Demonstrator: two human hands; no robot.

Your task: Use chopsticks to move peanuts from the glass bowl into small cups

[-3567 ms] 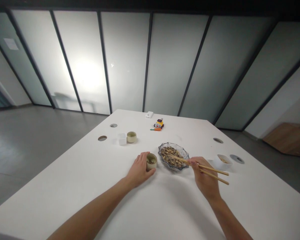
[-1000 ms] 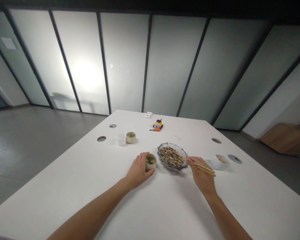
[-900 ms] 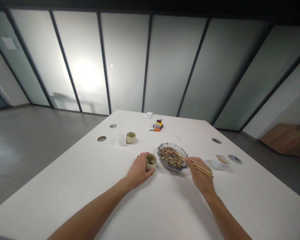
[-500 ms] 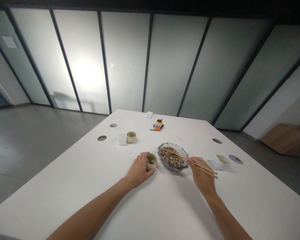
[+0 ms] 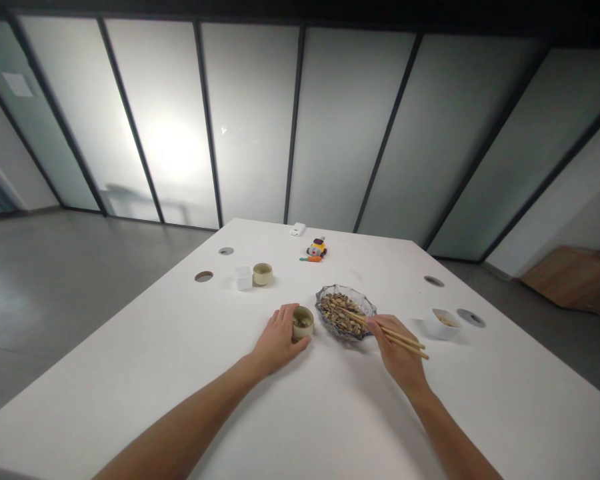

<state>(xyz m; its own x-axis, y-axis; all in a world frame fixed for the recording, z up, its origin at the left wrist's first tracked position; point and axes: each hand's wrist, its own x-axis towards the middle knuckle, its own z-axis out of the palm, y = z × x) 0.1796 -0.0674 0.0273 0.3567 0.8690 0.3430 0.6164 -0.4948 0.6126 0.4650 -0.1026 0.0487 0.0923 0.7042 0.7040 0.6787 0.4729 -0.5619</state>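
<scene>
My left hand (image 5: pixel 278 340) is wrapped round the left side of a small pale-green cup (image 5: pixel 304 325) that stands on the white table. A few dark bits lie inside that cup. In my right hand (image 5: pixel 396 350) is a pair of wooden chopsticks (image 5: pixel 405 341), their tips down among sunflower seeds (image 5: pixel 339 313). The seeds fill much of a scalloped clear glass bowl (image 5: pixel 371 311), just right of the cup. Whether a seed sits between the tips is too small to tell.
A white container (image 5: pixel 443 327) with pale pieces stands right of my right hand. Farther left are a clear plastic tub (image 5: pixel 243 278) and a second green cup (image 5: pixel 263 275). A toy car (image 5: pixel 317 247), an orange screwdriver-like tool (image 5: pixel 311 259) and a white box (image 5: pixel 298 229) lie at the back.
My right hand and the chopsticks have shifted slightly left, and the tips sit farther left among the seeds. My left hand and the cup have stayed in place.
</scene>
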